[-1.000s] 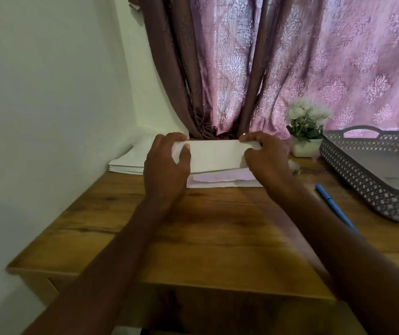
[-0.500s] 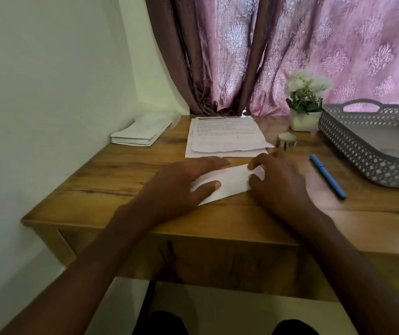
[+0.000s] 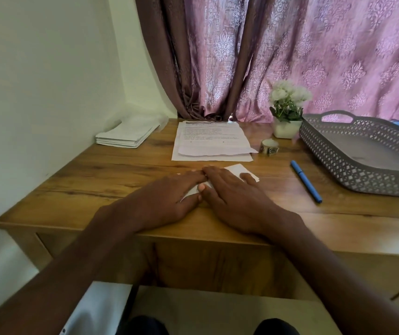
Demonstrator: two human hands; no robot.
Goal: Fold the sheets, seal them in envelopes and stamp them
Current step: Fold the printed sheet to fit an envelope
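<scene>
Both hands flat, L hand & R hand pressing folded sheet, near desk front edge

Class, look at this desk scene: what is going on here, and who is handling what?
A person sits at a wooden desk with both hands flat on a folded white sheet, pressing it down. The left hand and right hand meet fingertip to fingertip over it. Behind lie a stack of printed sheets, a pile of envelopes, a roll of stamps, a blue pen and a grey tray. No envelope is filled or stamped yet.
</scene>
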